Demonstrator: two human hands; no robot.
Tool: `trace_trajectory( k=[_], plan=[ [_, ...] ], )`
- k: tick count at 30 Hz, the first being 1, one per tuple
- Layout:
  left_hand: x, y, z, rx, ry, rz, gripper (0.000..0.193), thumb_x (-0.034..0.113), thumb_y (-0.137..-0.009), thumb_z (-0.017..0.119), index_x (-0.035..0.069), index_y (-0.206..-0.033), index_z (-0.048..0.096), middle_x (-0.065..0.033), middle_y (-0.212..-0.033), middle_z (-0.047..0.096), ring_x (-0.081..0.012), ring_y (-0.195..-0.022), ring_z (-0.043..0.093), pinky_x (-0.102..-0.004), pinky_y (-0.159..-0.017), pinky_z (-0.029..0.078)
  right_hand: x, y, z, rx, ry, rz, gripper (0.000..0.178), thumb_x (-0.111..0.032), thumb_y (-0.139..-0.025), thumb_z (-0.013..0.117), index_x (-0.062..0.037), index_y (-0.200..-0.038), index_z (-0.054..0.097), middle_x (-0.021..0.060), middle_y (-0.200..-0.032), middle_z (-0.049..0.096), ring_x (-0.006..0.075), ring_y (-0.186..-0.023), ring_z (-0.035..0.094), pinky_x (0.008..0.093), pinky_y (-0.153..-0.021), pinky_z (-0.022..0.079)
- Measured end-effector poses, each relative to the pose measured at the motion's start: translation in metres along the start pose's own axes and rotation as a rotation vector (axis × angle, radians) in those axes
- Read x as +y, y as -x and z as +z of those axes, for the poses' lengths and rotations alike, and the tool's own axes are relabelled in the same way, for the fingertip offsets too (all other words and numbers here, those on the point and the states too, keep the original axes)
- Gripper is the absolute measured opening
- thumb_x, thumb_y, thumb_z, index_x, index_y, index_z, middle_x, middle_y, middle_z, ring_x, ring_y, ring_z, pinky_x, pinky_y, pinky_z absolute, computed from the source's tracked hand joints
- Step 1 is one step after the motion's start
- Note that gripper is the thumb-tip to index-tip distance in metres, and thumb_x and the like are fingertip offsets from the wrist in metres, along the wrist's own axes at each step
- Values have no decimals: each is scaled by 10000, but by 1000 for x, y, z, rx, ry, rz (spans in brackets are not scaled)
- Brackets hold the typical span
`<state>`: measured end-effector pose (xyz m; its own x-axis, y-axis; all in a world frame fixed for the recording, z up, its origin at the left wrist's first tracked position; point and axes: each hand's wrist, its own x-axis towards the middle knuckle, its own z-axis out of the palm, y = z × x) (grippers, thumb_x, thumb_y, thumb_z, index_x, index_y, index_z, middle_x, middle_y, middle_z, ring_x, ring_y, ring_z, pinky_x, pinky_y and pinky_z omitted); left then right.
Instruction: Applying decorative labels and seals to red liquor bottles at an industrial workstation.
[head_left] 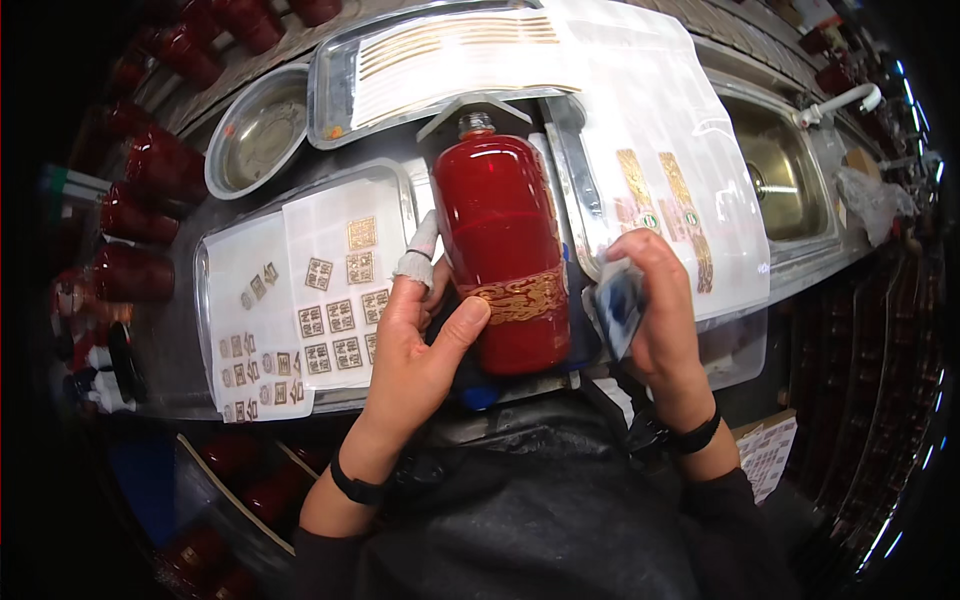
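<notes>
A glossy dark red glass bottle [500, 220], with a clear threaded neck, lies tilted on its back in front of me, its neck pointing away. Around its lower part runs a gold patterned decal band [522, 297]. My left hand [410, 340] grips the bottle's left side, thumb on the band's left end; a white finger cover sits on one finger. To the right of the bottle and apart from it, my right hand [660, 300] holds a thin, flat dark-blue piece [621, 303], blurred, perhaps a scraper. Its fingers are closed around that piece.
Decal sheets lie on a left tray [408, 200]; gold strips lie on a far tray [322, 95]. A metal bowl [258, 130] stands far left. White sheeting [650, 90] carries gold decals beside the sink [765, 160]. Several red bottles [135, 272] line the left side.
</notes>
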<state>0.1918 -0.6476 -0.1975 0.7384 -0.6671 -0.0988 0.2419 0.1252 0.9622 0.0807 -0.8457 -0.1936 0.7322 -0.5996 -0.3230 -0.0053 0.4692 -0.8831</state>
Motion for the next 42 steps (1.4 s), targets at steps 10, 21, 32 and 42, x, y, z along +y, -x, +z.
trace_trajectory(
  k=[10,21,32,42],
  plan=[
    [7,6,4,119,-407,229,592,78,-875,665,-84,-1394,431,-247,-1348,520,-293,-1272,505,-365,-1061,385,6,42,37,50,627,-533,294,62,-763,711,-27,-998,560,46,-917,569,92,-753,558,232,-672,459],
    [0,3,2,160,-146,203,605,92,-864,707,-97,-1372,437,-235,-1313,558,-255,-1223,550,-349,-1035,425,-11,61,52,-86,933,-809,259,40,-720,759,-23,-948,653,122,-888,689,200,-731,660,276,-639,505],
    [-3,-6,8,144,4,189,529,122,-899,696,-104,-1316,460,-207,-1245,608,-224,-1180,578,-348,-1023,445,-7,46,64,-141,992,-978,320,72,-673,740,-34,-970,685,112,-833,647,246,-734,616,326,-659,484],
    [-16,-5,-13,61,129,34,542,104,-955,611,-55,-1429,401,-167,-1359,539,-197,-1264,510,-324,-1052,410,-7,52,67,-182,984,-1098,363,66,-641,778,-40,-985,728,81,-835,669,226,-707,613,342,-630,502]
  ],
)
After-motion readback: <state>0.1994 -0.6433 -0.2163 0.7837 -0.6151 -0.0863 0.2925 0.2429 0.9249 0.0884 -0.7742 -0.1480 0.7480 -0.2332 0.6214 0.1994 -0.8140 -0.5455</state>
